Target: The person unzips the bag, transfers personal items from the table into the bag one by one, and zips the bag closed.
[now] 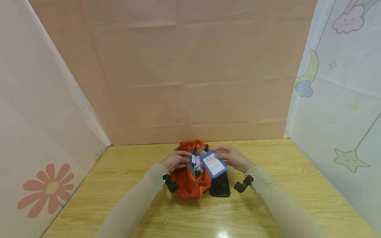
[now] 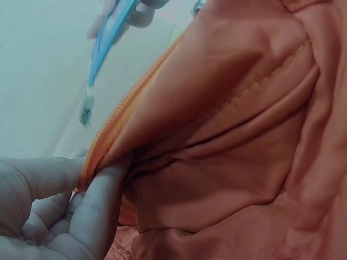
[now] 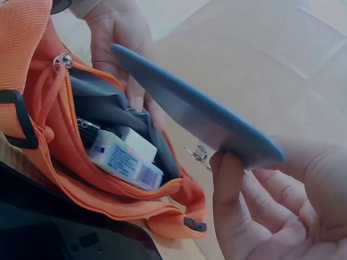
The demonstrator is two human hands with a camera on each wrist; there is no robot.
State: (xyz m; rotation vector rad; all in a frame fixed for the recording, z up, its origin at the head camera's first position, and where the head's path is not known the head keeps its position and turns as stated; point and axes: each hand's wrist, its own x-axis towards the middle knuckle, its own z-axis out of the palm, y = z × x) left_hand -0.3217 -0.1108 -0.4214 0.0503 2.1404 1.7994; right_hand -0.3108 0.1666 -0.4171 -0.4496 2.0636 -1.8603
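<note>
ID card pinched in right fingers, left fingers gripping bag, apparent barcode, right-wrist view only

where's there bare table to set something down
The table is bare between the left sleeve and the flower wall, between the right sleeve and the star wall, and on the near side of the black phone. Crowded: the middle, where orange bag, phone, ID card, left hand and right hand bunch together.
</note>
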